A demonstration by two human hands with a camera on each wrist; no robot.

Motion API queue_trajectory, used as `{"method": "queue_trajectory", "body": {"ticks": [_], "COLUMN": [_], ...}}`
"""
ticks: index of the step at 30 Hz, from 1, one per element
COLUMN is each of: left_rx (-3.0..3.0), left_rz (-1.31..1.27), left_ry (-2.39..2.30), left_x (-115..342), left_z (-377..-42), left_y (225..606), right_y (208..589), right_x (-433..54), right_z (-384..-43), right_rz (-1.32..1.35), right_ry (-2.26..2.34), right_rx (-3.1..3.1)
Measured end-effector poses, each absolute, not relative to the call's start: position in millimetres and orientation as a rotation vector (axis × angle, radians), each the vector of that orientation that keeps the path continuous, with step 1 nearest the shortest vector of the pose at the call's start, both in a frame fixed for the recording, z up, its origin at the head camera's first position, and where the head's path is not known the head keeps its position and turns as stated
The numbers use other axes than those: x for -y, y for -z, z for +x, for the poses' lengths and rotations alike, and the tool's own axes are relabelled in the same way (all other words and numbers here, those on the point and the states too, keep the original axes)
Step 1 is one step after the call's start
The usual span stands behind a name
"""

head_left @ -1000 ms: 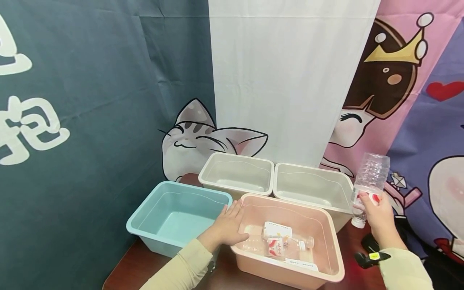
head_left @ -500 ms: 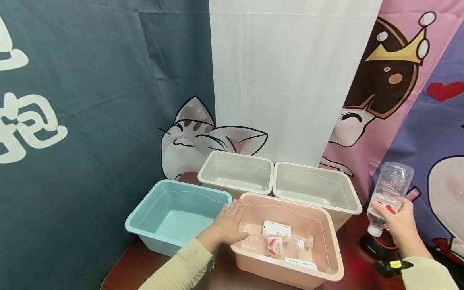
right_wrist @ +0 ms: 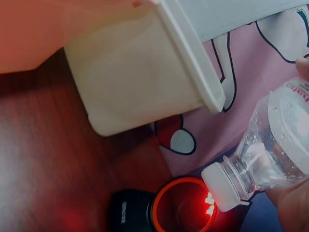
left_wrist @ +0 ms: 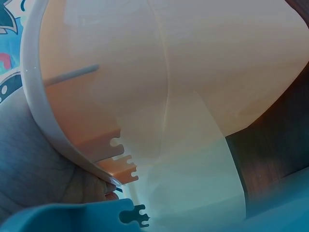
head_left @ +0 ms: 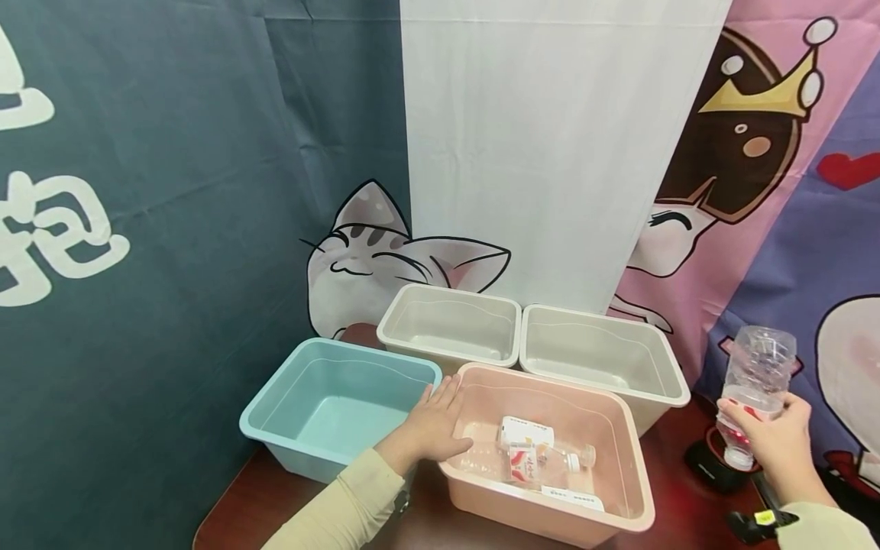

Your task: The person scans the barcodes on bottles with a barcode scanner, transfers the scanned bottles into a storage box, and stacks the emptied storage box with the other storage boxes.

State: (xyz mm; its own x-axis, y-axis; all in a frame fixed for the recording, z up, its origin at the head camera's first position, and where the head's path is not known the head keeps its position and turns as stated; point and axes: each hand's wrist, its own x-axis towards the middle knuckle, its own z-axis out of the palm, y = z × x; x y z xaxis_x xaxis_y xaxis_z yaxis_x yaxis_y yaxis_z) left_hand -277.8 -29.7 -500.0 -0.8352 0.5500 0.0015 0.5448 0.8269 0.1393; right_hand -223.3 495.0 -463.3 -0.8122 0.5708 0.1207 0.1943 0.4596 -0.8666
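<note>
In the head view my right hand holds a clear plastic bottle upside down, fingers round its red-and-white label. The bottle's white cap points down at a black scanner with a glowing red ring. In the right wrist view the cap overlaps the ring's edge. My left hand rests with straight fingers on the left rim of the pink bin, beside the blue bin. Inside the pink bin lie clear bottles and white-labelled items.
The blue bin stands at left. Behind are two beige bins, side by side. All stand on a dark red-brown table. A printed cloth backdrop hangs close behind them.
My right hand has carried the bottle right and down, from beside the right beige bin to over the black scanner. The left hand has stayed on the pink bin's rim.
</note>
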Motion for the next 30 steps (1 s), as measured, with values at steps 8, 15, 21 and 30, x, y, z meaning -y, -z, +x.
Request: {"method": "queue_trajectory", "body": {"ticks": [8,15,21,30], "left_rx": [-2.962,-2.963,-2.968,-2.971], "left_rz": [0.889,0.905,0.924,0.903], "left_ry": [-0.213,-0.214,-0.235,-0.217], "left_x": [29.6,30.6,31.3,30.0], "left_z": [-277.9,-278.2,-279.3,-279.1], "left_y": [499.7,498.6,500.5,499.9], "right_y": [472.6,483.4,497.4,518.3], "right_x": [-496.7,-497.3,-498.5,-506.4], "right_z": [-216.9,-209.5,-205.7,-203.2], "right_rz": [-0.777,-0.781,-0.798,-0.797], "right_ry": [-1.220,-1.124,-1.054,-0.983], "right_rx": [2.366,2.438,2.497,2.516]}}
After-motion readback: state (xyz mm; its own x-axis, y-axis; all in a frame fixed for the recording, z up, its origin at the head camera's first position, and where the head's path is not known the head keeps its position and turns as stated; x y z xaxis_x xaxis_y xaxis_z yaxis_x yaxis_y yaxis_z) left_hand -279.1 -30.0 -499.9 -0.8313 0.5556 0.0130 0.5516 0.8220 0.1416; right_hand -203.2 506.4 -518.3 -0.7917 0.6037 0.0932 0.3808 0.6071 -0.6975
